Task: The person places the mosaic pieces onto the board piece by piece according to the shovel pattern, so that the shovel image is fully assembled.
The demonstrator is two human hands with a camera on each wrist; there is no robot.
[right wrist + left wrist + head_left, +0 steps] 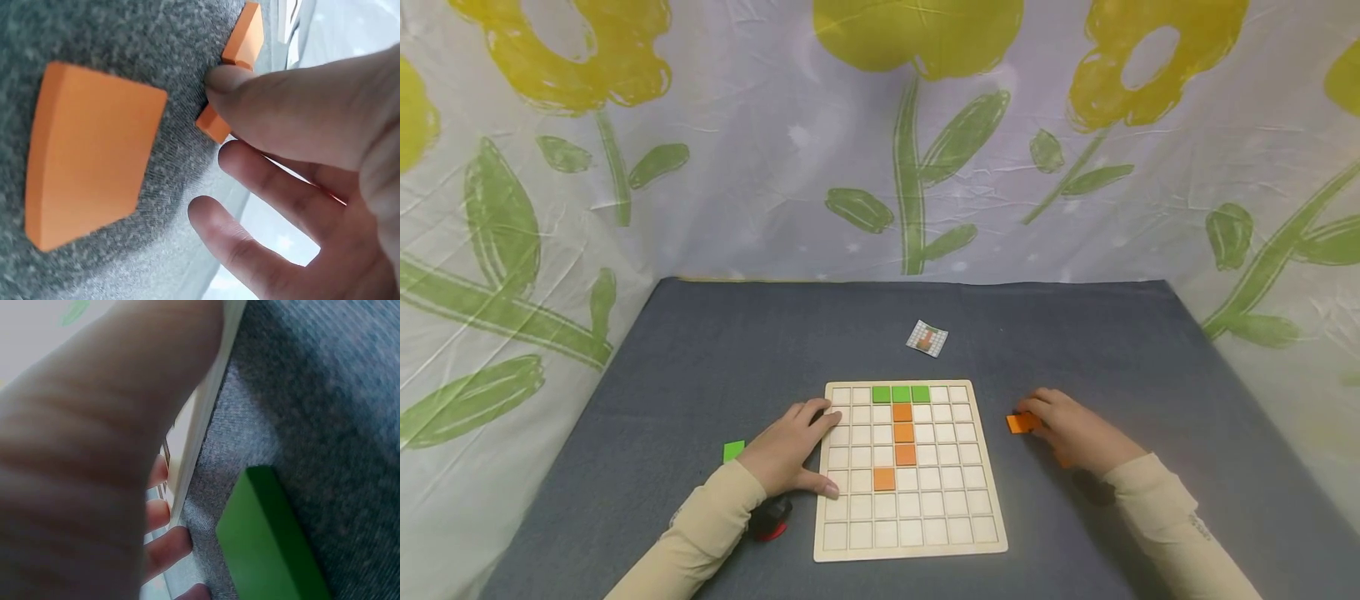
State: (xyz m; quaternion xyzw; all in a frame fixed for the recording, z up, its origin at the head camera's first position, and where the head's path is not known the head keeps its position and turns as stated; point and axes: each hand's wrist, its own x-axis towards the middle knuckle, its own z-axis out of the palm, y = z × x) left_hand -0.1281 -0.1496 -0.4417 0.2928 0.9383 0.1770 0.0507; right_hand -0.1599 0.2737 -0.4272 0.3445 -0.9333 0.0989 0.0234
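Observation:
A pale wooden grid board (921, 528) lies in front of me. Green tiles (900, 394) fill part of its top row. Several orange tiles (904, 432) run down below them, with one orange tile (884, 479) lower and to the left. My left hand (786, 448) rests spread at the board's left edge, thumb and fingertips touching it. Right of the board, my right hand (1071, 429) pinches an orange tile (214, 124), partly hidden by the thumb. Just beyond lies another orange tile (245, 36); a larger-looking near one (94, 156) sits under the wrist.
A small printed card (928, 338) with a grid picture lies behind the board. A loose green tile (733, 451) is beside my left wrist. Partly under the left forearm is a black and red object (770, 520). A flowered cloth (775, 167) hangs behind the dark table.

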